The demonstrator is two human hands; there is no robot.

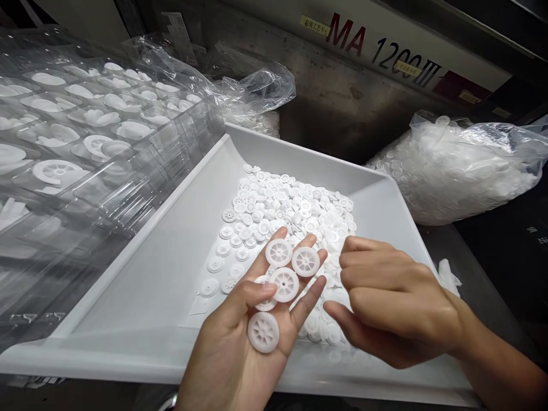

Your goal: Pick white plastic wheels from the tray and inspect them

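Several white plastic gears (pixel 285 285) with spoked centres lie on the palm and fingers of my left hand (pixel 240 337), which faces up. Its thumb presses on one of them, and another gear (pixel 263 332) rests low on the palm. Just to the right, my right hand (pixel 389 302) is held with its back towards me and its fingers curled in. Whatever those fingers may hold is hidden. Beneath both hands, a heap of similar small white gears (pixel 295 205) is spread in a white tray (pixel 128 274).
Stacked clear plastic trays (pixel 171 151) with white parts in their pockets stand on the left. Behind the white tray is a clear bag (pixel 257 85). A full bag of white parts (pixel 466 171) sits at the right. A machine panel (pixel 385 40) spans the back.
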